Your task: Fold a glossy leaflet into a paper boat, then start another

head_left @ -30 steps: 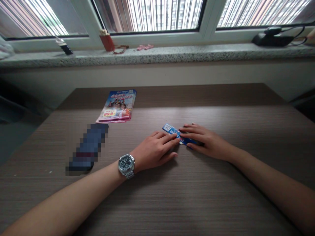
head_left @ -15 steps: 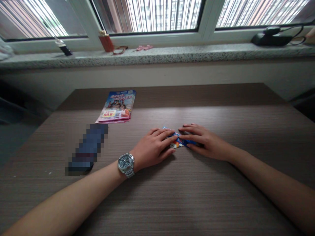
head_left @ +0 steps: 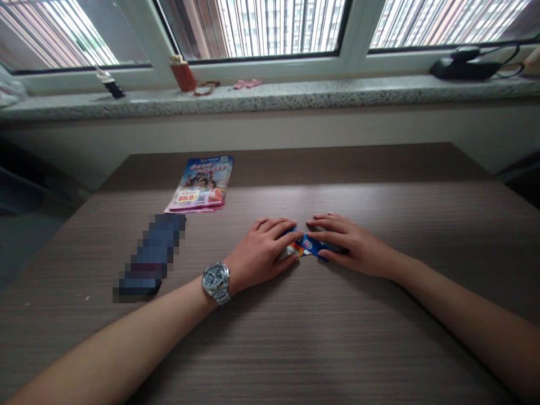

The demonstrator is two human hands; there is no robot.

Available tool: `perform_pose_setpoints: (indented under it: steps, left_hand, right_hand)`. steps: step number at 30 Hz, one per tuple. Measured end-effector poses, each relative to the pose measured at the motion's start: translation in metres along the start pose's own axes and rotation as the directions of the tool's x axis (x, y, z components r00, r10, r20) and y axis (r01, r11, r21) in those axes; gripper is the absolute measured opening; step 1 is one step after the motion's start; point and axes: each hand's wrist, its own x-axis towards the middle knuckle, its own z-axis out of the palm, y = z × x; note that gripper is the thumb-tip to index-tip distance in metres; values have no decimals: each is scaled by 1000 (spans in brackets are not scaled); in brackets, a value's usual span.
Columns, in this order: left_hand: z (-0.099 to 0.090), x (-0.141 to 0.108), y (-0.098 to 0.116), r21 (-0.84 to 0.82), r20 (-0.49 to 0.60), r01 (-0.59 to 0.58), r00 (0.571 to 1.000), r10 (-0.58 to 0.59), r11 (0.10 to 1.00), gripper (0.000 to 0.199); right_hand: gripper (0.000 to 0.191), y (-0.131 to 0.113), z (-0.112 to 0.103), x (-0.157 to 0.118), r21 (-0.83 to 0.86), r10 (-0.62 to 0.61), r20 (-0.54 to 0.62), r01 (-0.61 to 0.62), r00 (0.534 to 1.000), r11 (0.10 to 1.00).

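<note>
A small folded piece of glossy printed paper (head_left: 313,246), blue with some orange and white, lies on the table between my hands. My left hand (head_left: 270,250), with a metal watch (head_left: 216,281) on its wrist, holds the paper's left part, fingers on top and thumb at the near edge. From the other side, my right hand (head_left: 346,242) grips the right end between thumb and fingers. Both hands cover much of the paper, so its full shape is hidden.
A stack of colourful flyers (head_left: 205,183) lies at the back left of the brown table (head_left: 287,349). Nearer me is a pixelated dark object (head_left: 149,256). On the granite sill (head_left: 295,97) stand a red container (head_left: 183,76), pink items (head_left: 248,84) and a black device with cables (head_left: 466,66).
The paper between my hands has shifted and its blue right part now angles down towards my right thumb. My left fingers have moved slightly left; my right hand stays almost in place.
</note>
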Motion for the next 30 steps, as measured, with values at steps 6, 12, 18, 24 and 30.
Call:
perform_pose_setpoints:
  steps: [6, 12, 18, 24, 30]
  left_hand:
    - [-1, 1, 0, -5, 1, 2, 1000, -2, 1000, 49]
    - [0, 2, -2, -9, -26, -8, 1000, 8, 1000, 51]
    - [0, 2, -2, -10, -34, 3, 999, -3, 1000, 53]
    - [0, 2, -1, -7, -43, 12, 999, -12, 1000, 54]
    - [-1, 0, -1, 3, -49, 26, 998, -25, 1000, 59]
  right_hand:
    - [44, -3, -1, 1, 26, 22, 8, -22, 1000, 999]
    - [43, -5, -1, 2, 51, 59, 3, -60, 998, 997]
    - [41, -8, 0, 3, 82, 98, -24, -96, 995, 992]
    - [36, -9, -1, 4, 149, 128, -3, -126, 992, 981]
    - [36, -12, -4, 6, 242, 135, -9, -129, 991, 962]
